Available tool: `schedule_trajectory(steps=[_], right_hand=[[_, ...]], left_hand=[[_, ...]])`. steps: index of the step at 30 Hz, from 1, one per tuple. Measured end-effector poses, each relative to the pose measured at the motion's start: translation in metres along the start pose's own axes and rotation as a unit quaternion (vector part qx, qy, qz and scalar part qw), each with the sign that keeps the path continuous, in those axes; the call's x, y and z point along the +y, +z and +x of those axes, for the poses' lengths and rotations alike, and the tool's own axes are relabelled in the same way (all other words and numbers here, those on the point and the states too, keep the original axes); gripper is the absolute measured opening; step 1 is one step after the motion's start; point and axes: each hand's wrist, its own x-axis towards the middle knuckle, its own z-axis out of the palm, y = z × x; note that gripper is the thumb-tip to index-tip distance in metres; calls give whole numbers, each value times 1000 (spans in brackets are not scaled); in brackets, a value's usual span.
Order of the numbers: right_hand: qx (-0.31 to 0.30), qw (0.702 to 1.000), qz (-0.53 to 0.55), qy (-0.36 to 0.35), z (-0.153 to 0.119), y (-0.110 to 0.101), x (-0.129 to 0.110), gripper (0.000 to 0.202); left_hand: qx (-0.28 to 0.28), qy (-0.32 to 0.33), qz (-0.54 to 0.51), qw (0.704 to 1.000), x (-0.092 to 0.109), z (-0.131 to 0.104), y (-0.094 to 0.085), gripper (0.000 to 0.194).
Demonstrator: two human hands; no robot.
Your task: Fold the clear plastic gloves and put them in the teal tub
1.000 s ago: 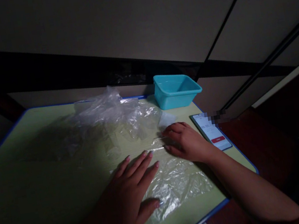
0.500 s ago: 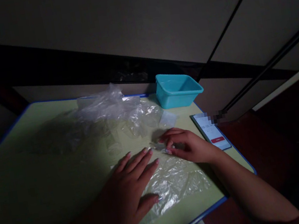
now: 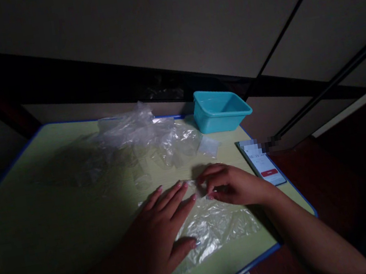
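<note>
Sheet of thin clear plastic (image 3: 218,228), wrinkled and glossy, lies on the pale green table (image 3: 43,219) near its front edge, partly beneath the left hand (image 3: 162,228). Left hand: palm down, fingers extended and slightly spread, thumb out to the side on the sheet; it presses flat and grasps nothing. Right hand (image 3: 230,185): fingers curled, thumb and forefinger drawn close together at the sheet's far edge, a raised bit of film between their tips; exact contact of the other fingers cannot be told. Fingertips of the two hands are near each other but apart. Beyond them, a heap of crumpled clear plastic (image 3: 140,132) reaches the table's back edge. A small whitish packet (image 3: 208,146) lies beside the heap, in front of a turquoise tub (image 3: 221,124), which stands upright at the back right corner. Phone (image 3: 262,164), screen lit with a red button, lies along the right edge. Lighting dim; left side of table in shadow.
</note>
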Motion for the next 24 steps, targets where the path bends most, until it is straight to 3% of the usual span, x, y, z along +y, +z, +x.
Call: schedule_trajectory(steps=[8,24], right_hand=[[16,998,-64,15,-2,2,3,9],[-14,995,-88,41,-4,0,-4,15]], left_hand=[[6,-14,-16,1000,2,-1,-1,63],[6,-56,-41,998,6,0,-4,63]])
